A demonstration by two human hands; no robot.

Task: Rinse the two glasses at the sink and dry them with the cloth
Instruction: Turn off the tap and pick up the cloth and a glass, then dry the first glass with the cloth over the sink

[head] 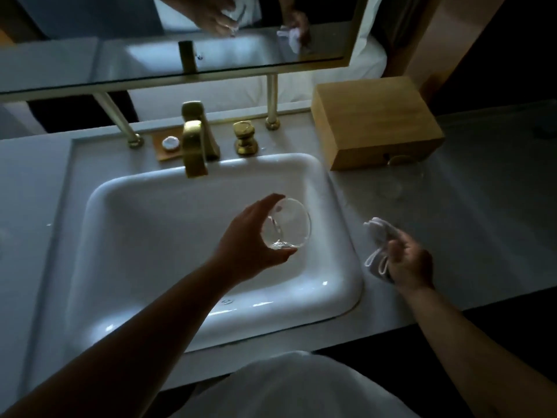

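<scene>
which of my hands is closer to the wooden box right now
Right. The right hand, gripping the white cloth, is over the counter in front of the light wooden box. The left hand holds the clear glass over the sink, farther left.

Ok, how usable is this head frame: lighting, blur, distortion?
Head view: dim overall, with the sink the one bright area and small glare spots on its front rim; the counter falls into shadow; the right hand and its cloth are motion-blurred; the glass in the left hand reads faintly; wide-angle bending curves the mirror edge.
</scene>
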